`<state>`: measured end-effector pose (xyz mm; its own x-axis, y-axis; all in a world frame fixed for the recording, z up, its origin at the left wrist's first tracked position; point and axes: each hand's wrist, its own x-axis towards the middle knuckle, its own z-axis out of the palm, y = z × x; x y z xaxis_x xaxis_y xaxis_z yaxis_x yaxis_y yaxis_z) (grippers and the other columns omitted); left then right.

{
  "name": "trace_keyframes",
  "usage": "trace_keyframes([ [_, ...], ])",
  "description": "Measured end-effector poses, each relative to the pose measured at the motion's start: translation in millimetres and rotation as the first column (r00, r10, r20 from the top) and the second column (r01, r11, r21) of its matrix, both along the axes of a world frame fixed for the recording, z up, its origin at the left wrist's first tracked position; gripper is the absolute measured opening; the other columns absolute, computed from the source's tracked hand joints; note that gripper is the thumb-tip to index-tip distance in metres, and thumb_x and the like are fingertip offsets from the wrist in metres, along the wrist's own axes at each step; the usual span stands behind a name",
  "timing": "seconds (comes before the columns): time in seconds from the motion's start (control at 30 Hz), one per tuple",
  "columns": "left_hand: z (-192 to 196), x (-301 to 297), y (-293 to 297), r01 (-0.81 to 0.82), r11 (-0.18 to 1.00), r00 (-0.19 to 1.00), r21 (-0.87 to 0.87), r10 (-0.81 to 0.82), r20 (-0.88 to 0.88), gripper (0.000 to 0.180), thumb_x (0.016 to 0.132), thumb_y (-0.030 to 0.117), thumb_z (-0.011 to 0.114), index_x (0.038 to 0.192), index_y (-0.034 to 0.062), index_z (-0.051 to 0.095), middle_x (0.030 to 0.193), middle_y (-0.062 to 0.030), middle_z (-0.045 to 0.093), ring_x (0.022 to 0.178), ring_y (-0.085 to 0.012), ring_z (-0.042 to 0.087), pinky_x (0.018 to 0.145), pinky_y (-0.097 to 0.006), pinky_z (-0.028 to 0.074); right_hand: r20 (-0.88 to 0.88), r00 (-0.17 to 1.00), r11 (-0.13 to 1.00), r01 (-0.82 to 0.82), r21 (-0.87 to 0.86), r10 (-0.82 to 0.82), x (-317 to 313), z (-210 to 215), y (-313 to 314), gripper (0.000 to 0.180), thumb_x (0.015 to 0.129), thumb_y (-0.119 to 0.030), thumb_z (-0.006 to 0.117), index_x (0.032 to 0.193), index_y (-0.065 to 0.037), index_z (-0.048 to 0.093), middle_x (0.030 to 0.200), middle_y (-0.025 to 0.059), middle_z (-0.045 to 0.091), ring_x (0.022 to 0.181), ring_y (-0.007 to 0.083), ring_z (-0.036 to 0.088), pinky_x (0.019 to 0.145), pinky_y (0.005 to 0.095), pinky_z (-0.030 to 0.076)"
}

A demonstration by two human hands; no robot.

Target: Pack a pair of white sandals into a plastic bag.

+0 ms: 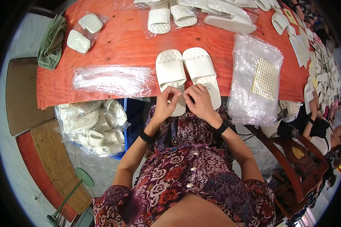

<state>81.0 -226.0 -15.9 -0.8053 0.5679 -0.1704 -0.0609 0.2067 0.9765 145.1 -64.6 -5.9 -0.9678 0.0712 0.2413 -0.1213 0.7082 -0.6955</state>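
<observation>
Two white slide slippers lie side by side at the near edge of the red table [117, 45], heels toward me: the left slipper [170, 70] and the right slipper [201, 67]. My left hand [166, 103] and my right hand [199, 101] meet over the slippers' heels, fingertips pinched together between them. Whatever small thing they pinch is too small to make out. Both wrists wear black bands.
A stack of clear plastic bags [113, 79] lies left of the slippers, a second bag pile with a yellow sticker sheet [266, 78] to the right. Bagged white slippers [81, 32] sit farther back. A big sack of slippers [93, 126] stands under the table. Another person [324, 132] sits at right.
</observation>
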Motion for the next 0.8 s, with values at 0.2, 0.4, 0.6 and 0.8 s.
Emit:
trace_keyframes([
  [0.2,-12.1,-3.2,-2.0,0.002,0.998,0.982,0.059,-0.013,0.186,0.009,0.092,0.011,0.058,0.089,0.0030,0.056,0.075,0.0035,0.053,0.068,-0.0028,0.048,0.061,-0.019,0.040,0.003,1.000,1.000,-0.003,0.023,0.003,-2.7,-1.6,-0.2,0.008,0.078,-0.010,0.061,0.079,-0.007,0.053,0.078,0.0049,0.053,0.079,0.0246,0.051,0.072,0.0373,0.040],
  [0.4,-19.2,-0.7,-2.6,0.009,0.998,0.981,0.068,-0.022,0.192,0.008,0.092,0.011,0.058,0.088,0.0039,0.055,0.074,0.0046,0.052,0.067,-0.0026,0.046,0.059,-0.019,0.038,0.003,1.000,0.997,-0.025,0.067,0.025,-0.3,-6.5,2.0,0.010,0.076,-0.011,0.063,0.079,-0.007,0.053,0.077,0.0048,0.053,0.078,0.0238,0.051,0.072,0.0361,0.039],
  [0.6,-28.3,-0.4,-3.7,0.019,1.000,0.985,0.009,-0.020,0.171,0.008,0.090,0.009,0.059,0.087,0.0033,0.055,0.073,0.0054,0.050,0.068,-0.0018,0.044,0.059,-0.018,0.035,-0.013,0.998,0.993,-0.065,0.103,0.067,-0.2,-19.1,4.8,0.012,0.074,-0.011,0.065,0.079,-0.007,0.054,0.078,0.0050,0.053,0.078,0.0236,0.051,0.072,0.0355,0.039],
  [0.8,-36.3,-1.4,-3.0,0.002,0.998,0.995,-0.064,0.005,0.105,0.007,0.088,0.005,0.059,0.085,0.0011,0.054,0.069,0.0022,0.052,0.064,-0.0036,0.045,0.057,-0.021,0.038,-0.010,0.996,0.993,-0.090,0.078,0.091,-3.2,-30.1,4.3,0.012,0.074,-0.010,0.065,0.078,-0.007,0.054,0.077,0.0052,0.053,0.078,0.0238,0.051,0.071,0.0357,0.039],
])
